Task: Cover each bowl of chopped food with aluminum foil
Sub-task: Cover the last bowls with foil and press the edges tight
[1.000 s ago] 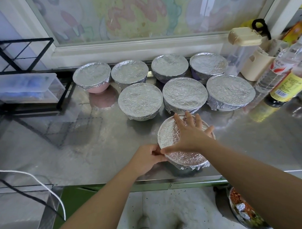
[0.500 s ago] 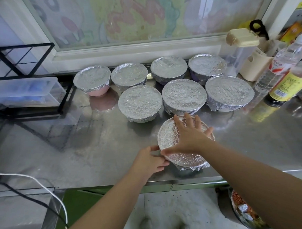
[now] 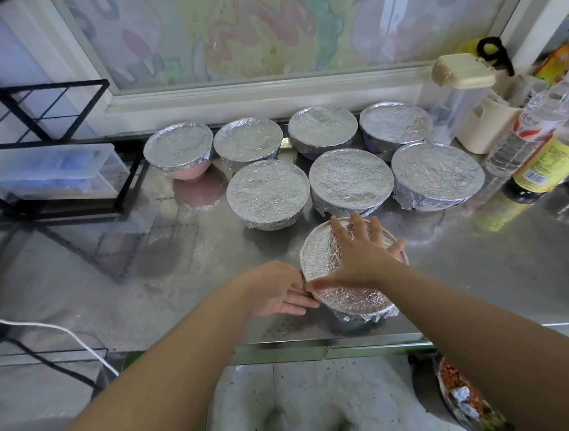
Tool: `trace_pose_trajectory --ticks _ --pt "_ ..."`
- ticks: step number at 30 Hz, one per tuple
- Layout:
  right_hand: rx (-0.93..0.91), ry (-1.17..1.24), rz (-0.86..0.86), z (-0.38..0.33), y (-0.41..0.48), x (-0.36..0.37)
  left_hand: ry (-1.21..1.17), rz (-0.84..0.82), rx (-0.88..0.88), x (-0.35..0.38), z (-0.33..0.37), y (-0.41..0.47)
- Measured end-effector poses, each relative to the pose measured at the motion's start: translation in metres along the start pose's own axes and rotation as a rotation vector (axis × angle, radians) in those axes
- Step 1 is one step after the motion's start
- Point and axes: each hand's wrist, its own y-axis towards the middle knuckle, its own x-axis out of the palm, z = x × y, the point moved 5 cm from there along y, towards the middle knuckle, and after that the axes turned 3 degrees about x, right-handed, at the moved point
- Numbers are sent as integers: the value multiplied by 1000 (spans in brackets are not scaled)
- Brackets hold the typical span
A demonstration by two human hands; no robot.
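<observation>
The right hand [image 3: 358, 254] lies flat on the foil [image 3: 323, 246] over the near bowl [image 3: 360, 311]. Its fingers are straight and splayed toward the far rim and its thumb reaches the near-left edge. It grasps nothing, and seems placed to hold the sheet taut and the bowl steady. The left hand [image 3: 276, 289] comes in from the left with straight fingers laid against the bowl's left side just under the rim, likely pressing the foil down against the wall; it grips nothing either. This bowl stands alone near the front edge of the steel counter [image 3: 134, 285], with a crumpled fringe of foil showing under its near side, so the wrap looks all but done apart from this last smoothing. Beyond it stand seven covered bowls [image 3: 351, 180], three in a middle row and four farther back below the window ledge [image 3: 240, 100], the far-left one a pink bowl [image 3: 191, 171]. They are probably pushed back to keep the working space free. To the right stand two bottles [image 3: 546, 164] and a cream holder [image 3: 483, 127]. To the left is a black rack [image 3: 46, 91] holding a clear plastic box [image 3: 49, 172].
</observation>
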Motion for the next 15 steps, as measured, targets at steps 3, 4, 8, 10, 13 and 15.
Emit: trace_pose_trajectory --ticks 3,4,8,10,13,15 --pt "-5 10 5 1 0 1 -64 158 78 -6 5 6" --pt "-5 14 6 1 0 1 -92 227 135 -5 8 9" --pt "2 22 18 0 1 2 -154 340 385 25 13 16" --pt "10 8 24 0 1 2 -232 356 415 36 9 19" --pt "8 7 23 -1 0 1 -426 344 390 39 3 25" --pt "6 4 19 -1 -1 0 -542 308 351 36 -3 35"
